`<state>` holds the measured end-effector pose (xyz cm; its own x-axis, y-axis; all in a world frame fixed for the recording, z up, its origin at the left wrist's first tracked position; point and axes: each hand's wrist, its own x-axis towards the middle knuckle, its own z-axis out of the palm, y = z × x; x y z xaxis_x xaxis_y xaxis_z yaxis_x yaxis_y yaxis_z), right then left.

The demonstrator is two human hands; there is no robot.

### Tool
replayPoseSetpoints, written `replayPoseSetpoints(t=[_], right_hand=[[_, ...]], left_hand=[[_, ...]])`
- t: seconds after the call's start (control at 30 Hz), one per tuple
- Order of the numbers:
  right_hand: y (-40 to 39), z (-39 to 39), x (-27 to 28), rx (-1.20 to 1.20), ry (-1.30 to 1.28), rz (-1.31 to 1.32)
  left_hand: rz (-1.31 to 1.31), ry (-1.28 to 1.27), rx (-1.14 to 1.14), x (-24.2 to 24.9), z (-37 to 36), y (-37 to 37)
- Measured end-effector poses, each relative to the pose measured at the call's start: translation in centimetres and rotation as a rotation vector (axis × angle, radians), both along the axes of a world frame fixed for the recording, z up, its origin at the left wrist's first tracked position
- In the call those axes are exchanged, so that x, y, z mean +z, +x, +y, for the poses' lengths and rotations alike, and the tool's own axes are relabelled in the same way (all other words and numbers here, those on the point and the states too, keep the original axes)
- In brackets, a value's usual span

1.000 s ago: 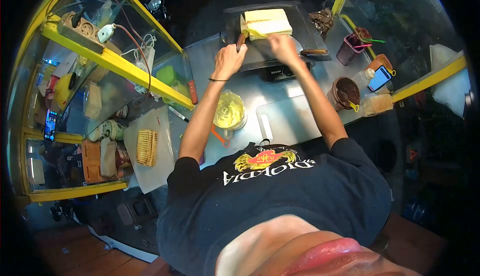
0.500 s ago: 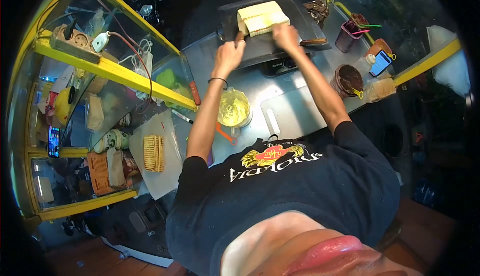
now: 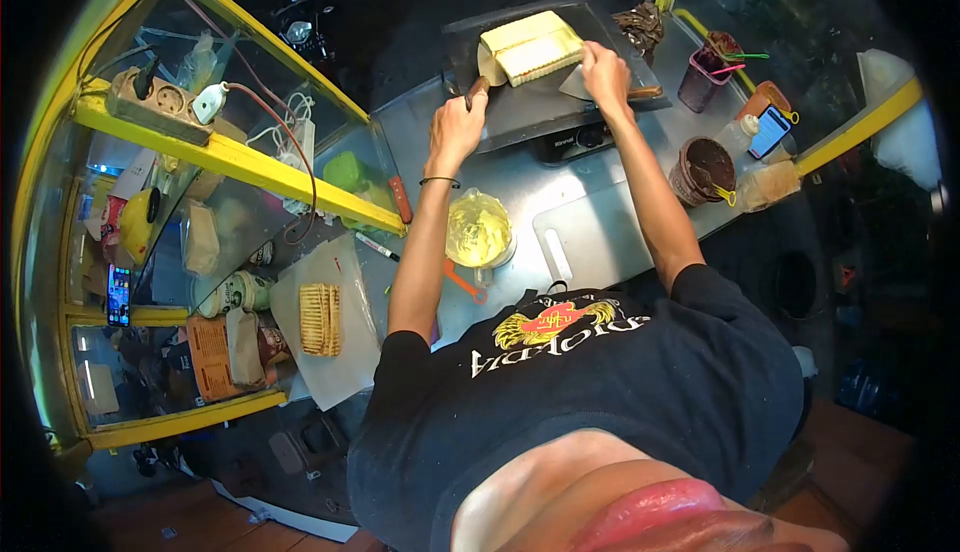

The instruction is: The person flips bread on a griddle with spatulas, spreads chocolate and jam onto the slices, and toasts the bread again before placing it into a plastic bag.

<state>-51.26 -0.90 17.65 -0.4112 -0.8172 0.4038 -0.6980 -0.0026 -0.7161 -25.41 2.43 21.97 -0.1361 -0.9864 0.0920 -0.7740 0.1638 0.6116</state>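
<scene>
A pale, ridged block of sliced bread [image 3: 535,49] lies on a dark flat griddle [image 3: 505,124]. My left hand [image 3: 458,132] is closed around the dark handle of a spatula [image 3: 479,89], whose blade stands against the bread's left end. At the opposite end, my right hand [image 3: 606,74] has its fingers curled in against the bread's right edge; the fingertips are partly hidden. A second spatula with a wooden handle [image 3: 645,94] lies on the griddle beneath my right hand, its blade partly covered.
A tub of yellow spread [image 3: 480,229] stands before the griddle. At right are a chocolate-coloured spread tub [image 3: 704,170], a pink container [image 3: 703,82] and a phone [image 3: 769,132]. Toasted bread [image 3: 320,319] lies on white paper at left, beside the yellow-framed glass case [image 3: 230,162].
My right hand has moved from the bread's front side to its right edge, uncovering part of the second spatula's blade. My left hand keeps its hold. The whole view has shifted slightly.
</scene>
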Motion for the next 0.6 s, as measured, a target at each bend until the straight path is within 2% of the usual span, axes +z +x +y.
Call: replayPoseSetpoints(t=[0.03,0.1,0.13,0.17,0.23,0.3,0.37,0.4,0.43,0.5,0.57,0.6], right_hand=[[-0.3,-1.1,-1.7,-0.01,0.135,0.06],[3.8,-0.3,-3.9,0.283,0.226,0.256],[5.7,0.5,-3.7,0.436,0.093,0.211],[6.2,1.6,-1.2,0.408,0.02,0.142],[2.7,0.9,1.2,0.336,0.099,-0.081],[-0.6,-1.5,0.1,-0.022,0.067,-0.012],[0.5,-3.4,-3.8,-0.001,0.131,-0.036],[1.7,-3.3,-4.9,0.217,-0.01,-0.101],[3.0,-2.3,-4.5,0.516,-0.058,-0.177],[3.5,-2.1,-3.2,0.43,-0.015,-0.118],[3.2,-0.7,0.3,0.181,0.053,-0.059],[3.3,-1.4,-0.7,0.276,0.125,0.041]], left_hand=[[0.0,0.009,0.004,0.0,0.1,-0.5],[-0.122,-0.043,-0.029,-0.3,0.1,-2.3],[-0.16,-0.117,0.006,-0.8,0.0,-2.9],[-0.156,-0.132,0.002,-0.4,-0.5,-3.0],[-0.065,-0.052,0.061,-0.3,-0.1,-1.6],[-0.054,-0.033,0.033,-0.3,-0.1,-0.8],[-0.028,0.047,-0.018,0.4,0.5,-1.3],[-0.045,-0.018,-0.03,-1.0,-0.4,-1.6],[-0.056,0.006,-0.035,-0.2,0.1,-2.1],[0.013,0.02,0.022,-0.9,-0.2,-1.5],[0.043,0.039,0.034,-0.9,-0.5,-0.7],[0.076,0.056,0.043,-1.1,-0.5,-0.5]])
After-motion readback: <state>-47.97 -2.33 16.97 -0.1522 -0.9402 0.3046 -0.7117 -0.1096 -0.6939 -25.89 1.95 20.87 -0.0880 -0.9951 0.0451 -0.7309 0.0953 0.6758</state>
